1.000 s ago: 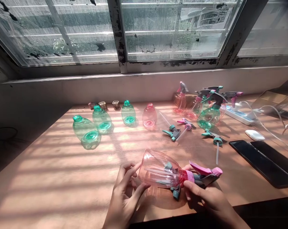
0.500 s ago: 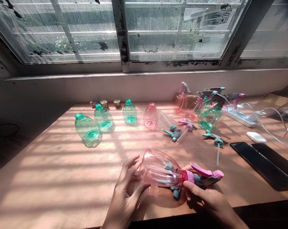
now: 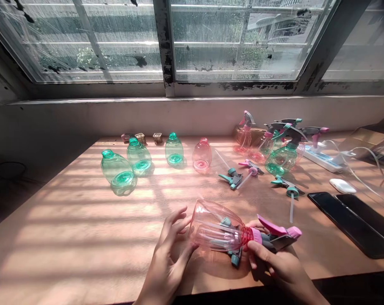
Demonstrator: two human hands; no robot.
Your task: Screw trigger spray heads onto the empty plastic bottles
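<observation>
A clear pink spray bottle (image 3: 211,218) lies tilted on its side above the table, base to the left, with a pink-and-grey trigger head (image 3: 279,233) on its neck. My right hand (image 3: 277,260) pinches the bottle at the pink collar, thumb in front and fingers behind. At the base, my left hand (image 3: 169,250) has its thumb and fingertips against the rim, its index finger raised away. A teal-and-grey trigger head (image 3: 235,257) lies beneath the bottle, partly seen through it. White dip tubes show through the bottle wall; which are inside is hard to tell.
Three green bottles (image 3: 173,150) and a pink bottle (image 3: 202,156) stand uncapped behind. Loose trigger heads (image 3: 233,178) lie right of them. Assembled spray bottles (image 3: 282,159) stand near a power strip (image 3: 321,159). Two dark phones (image 3: 347,224) and a white case (image 3: 342,185) lie at right.
The view has shifted slightly. The bottle's base has come a little away from my left thumb, which overlaps it less. My right hand keeps its hold at the collar.
</observation>
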